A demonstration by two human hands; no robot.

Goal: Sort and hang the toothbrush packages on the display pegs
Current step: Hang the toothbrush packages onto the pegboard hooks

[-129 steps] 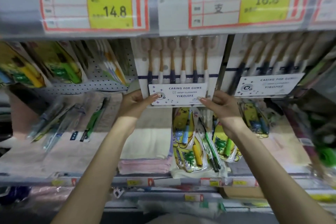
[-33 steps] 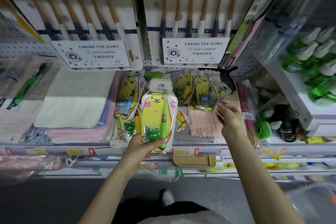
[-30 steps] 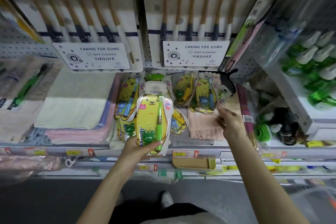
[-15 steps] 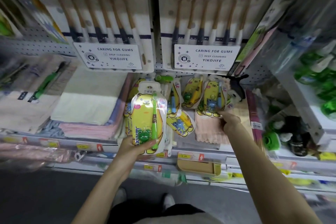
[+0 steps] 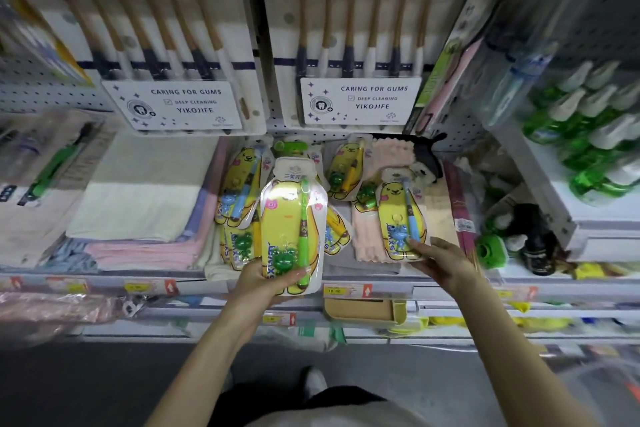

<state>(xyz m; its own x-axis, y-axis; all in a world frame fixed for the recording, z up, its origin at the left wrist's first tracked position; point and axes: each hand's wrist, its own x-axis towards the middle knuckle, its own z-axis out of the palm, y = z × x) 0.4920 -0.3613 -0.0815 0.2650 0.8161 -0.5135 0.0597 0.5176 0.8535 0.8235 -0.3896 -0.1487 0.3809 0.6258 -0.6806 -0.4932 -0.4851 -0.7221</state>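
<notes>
Right hand (image 5: 446,263), empty before, now clasped on a blue-brush package (image 5: 398,215); left hand (image 5: 259,284) still clasped on the green-brush package (image 5: 291,218).

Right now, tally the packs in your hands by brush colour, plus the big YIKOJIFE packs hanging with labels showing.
Green-brush pack, in left hand: 1
Blue-brush pack, in right hand: 1
YIKOJIFE packs: 2
Total: 4
</notes>
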